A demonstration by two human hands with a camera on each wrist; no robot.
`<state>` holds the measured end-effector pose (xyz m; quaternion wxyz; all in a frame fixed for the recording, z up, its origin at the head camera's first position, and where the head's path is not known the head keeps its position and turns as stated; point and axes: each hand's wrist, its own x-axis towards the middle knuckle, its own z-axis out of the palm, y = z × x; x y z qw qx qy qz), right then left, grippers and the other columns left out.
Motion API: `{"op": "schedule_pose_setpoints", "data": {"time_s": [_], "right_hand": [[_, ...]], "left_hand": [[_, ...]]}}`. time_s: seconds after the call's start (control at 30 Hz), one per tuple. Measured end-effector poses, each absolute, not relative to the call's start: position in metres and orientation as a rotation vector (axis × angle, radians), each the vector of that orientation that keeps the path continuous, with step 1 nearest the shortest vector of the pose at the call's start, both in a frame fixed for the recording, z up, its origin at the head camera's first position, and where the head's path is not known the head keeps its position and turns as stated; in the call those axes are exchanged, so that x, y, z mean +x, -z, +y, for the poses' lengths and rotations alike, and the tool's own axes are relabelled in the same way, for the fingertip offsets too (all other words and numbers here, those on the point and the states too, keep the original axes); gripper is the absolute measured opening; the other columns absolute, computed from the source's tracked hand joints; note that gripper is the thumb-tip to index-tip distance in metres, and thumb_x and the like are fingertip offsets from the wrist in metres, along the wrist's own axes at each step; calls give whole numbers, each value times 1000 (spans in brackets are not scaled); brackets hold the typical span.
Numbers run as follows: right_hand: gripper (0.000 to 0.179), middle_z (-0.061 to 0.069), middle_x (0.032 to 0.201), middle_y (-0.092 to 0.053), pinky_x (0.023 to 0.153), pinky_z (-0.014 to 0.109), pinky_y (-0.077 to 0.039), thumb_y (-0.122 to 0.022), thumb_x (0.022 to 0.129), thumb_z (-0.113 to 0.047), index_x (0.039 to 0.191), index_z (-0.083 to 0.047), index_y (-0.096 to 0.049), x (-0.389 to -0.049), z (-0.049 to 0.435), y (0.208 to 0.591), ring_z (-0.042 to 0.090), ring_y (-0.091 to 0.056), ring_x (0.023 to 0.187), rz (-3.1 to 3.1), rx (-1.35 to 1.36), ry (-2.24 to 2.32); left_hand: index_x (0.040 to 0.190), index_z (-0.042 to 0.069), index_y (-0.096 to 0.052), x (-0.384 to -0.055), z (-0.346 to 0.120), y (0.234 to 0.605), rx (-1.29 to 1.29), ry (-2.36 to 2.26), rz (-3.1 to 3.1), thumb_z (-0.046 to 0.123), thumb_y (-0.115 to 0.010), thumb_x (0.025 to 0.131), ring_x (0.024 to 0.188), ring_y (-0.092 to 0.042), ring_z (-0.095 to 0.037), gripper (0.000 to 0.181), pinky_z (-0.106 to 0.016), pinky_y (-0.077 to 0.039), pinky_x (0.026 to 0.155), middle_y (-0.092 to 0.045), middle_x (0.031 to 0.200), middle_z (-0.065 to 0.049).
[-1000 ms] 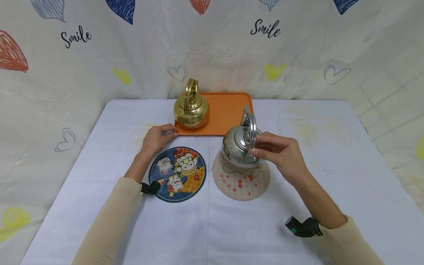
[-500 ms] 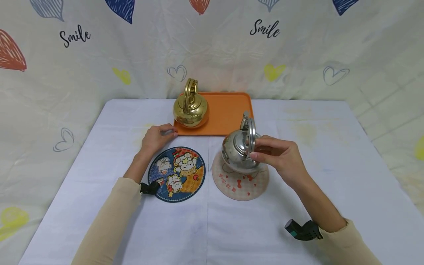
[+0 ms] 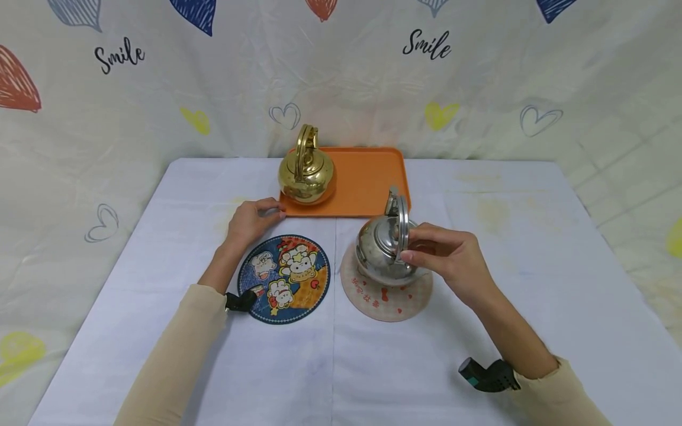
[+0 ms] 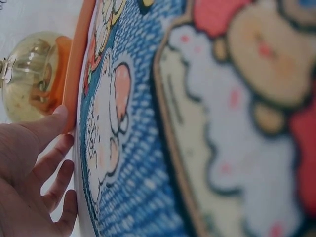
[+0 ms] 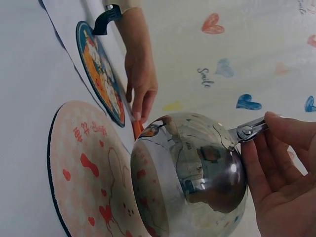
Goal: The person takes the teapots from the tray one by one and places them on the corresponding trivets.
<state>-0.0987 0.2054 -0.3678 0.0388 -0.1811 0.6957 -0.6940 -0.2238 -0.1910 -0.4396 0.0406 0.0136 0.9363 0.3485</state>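
My right hand (image 3: 444, 257) pinches the upright handle of a shiny silver kettle (image 3: 380, 251) between thumb and fingers. In the right wrist view the kettle's base is close over a round pink mat (image 5: 89, 163) with red hearts, and the kettle hides the mat's far part. My left hand (image 3: 253, 225) has its thumb and forefinger at the near left corner of an orange tray (image 3: 367, 183), gripping the rim. On that tray's left side stands a gold kettle (image 3: 307, 176), also visible in the left wrist view beyond the thumb.
A round blue mat (image 3: 285, 279) with cartoon animals lies left of the pink one, beside my left wrist. White cloth (image 3: 506, 236) covers the table. Behind its back edge hangs a patterned curtain (image 3: 362, 77).
The silver kettle has come nearer to me and lower over the pink mat, along with my right hand. My left hand stays at the tray's corner.
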Motion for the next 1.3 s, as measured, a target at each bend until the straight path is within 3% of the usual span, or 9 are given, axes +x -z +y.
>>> {"op": "schedule_pose_setpoints", "data": {"time_s": [0.33, 0.63, 1.3], "right_hand": [[31, -3, 102, -76, 79, 21, -62, -72, 86, 17, 113, 3, -76, -96, 207, 370, 9, -71, 85, 2116, -570, 2135], [29, -4, 102, -76, 82, 23, -62, -78, 85, 10, 113, 6, -75, -93, 205, 373, 13, -72, 89, 2204, -563, 2059], [33, -4, 104, -76, 87, 25, -64, -80, 80, 14, 112, 8, -75, -88, 205, 380, 10, -71, 94, 2213, -623, 2052]], "left_hand": [[123, 17, -77, -224, -191, 439, 37, -1062, 2868, 33, -70, 100, 148, -50, -36, 29, -54, -37, 125, -62, 150, -11], [125, 17, -76, -224, -191, 438, 16, -1060, 2864, 34, -70, 100, 150, -47, -36, 31, -55, -34, 126, -59, 153, -10], [126, 16, -76, -225, -190, 440, 22, -1067, 2865, 33, -71, 100, 150, -47, -37, 32, -55, -34, 126, -59, 153, -11]]}}
